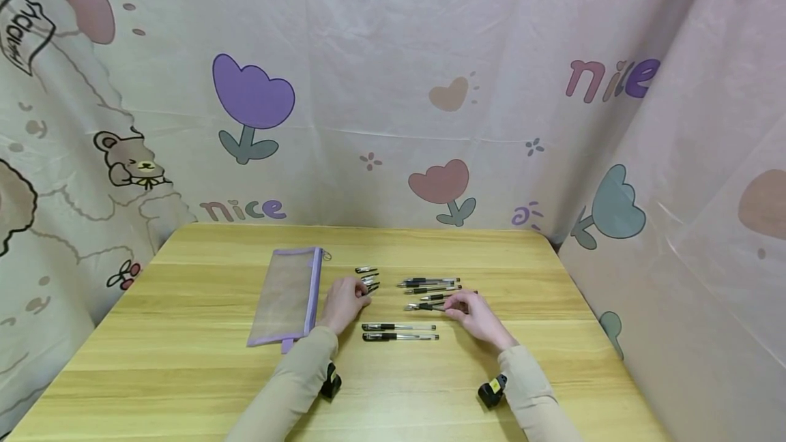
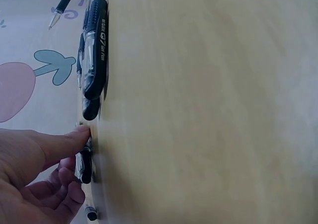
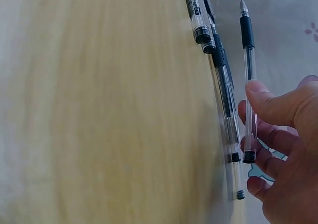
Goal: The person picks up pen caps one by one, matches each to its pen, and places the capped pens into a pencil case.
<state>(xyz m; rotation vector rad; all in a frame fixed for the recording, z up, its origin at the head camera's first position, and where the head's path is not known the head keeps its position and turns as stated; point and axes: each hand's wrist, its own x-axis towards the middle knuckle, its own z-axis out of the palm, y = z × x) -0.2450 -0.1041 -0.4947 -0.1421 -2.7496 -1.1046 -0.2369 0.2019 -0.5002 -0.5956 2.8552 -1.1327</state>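
My right hand [image 1: 471, 314] pinches an uncapped gel pen [image 3: 249, 70] by its clear barrel between thumb and fingers. That pen has a black grip, and its bare tip points left toward the other hand. My left hand [image 1: 344, 304] is at the small group of loose pen caps [image 1: 366, 269], its thumb and fingers around one black pen cap [image 2: 85, 167]. Several uncapped pens [image 1: 432, 289] lie in a loose column beyond and beside the right hand. Two capped gel pens [image 1: 399, 337] lie side by side between the forearms, nearer the body.
A see-through zip pouch with purple edging [image 1: 314, 292] lies flat left of the left hand, its lower corner by the left wrist. The wooden table [image 1: 153, 333] meets a printed cloth backdrop [image 1: 344, 176] at the back and sides.
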